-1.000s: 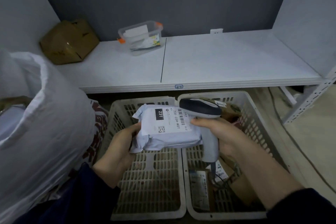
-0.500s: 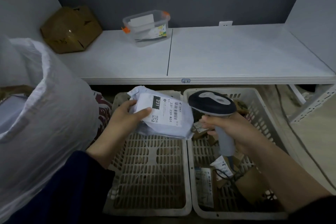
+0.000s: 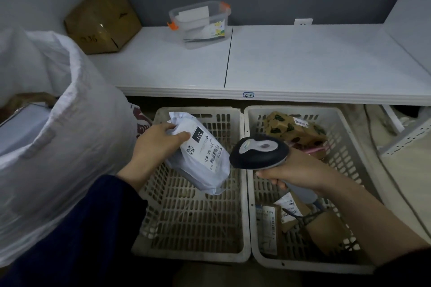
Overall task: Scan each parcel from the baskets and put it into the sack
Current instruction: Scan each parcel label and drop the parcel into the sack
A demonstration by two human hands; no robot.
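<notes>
Where the parcel is: a grey-white poly mailer (image 3: pixel 205 161) hangs tilted above the left basket (image 3: pixel 198 223), label up, its lower end near that basket's floor; I cannot tell whether it touches.
Left hand: the left hand (image 3: pixel 154 144) grips the parcel's crumpled upper end, fingers curled round it and the thumb lying on top just beside the black "231" patch.
Right hand: the right hand (image 3: pixel 298 170) is closed round the handle of a scanner (image 3: pixel 258 151), all fingers wrapped.
Scanner: its dark head points left, just beside the parcel's barcode edge, over the rims between the two baskets.
Right basket: the right basket (image 3: pixel 345 147) holds a leaf-printed box (image 3: pixel 293 130) at the far end and small labelled parcels (image 3: pixel 289 207) nearer the person.
Sack: a white sack (image 3: pixel 70 147) stands open-mouthed at the left, beside the left basket.
Shelf: a white shelf (image 3: pixel 303 58) above carries a cardboard box (image 3: pixel 102 23) and a clear tub (image 3: pixel 200 23).
</notes>
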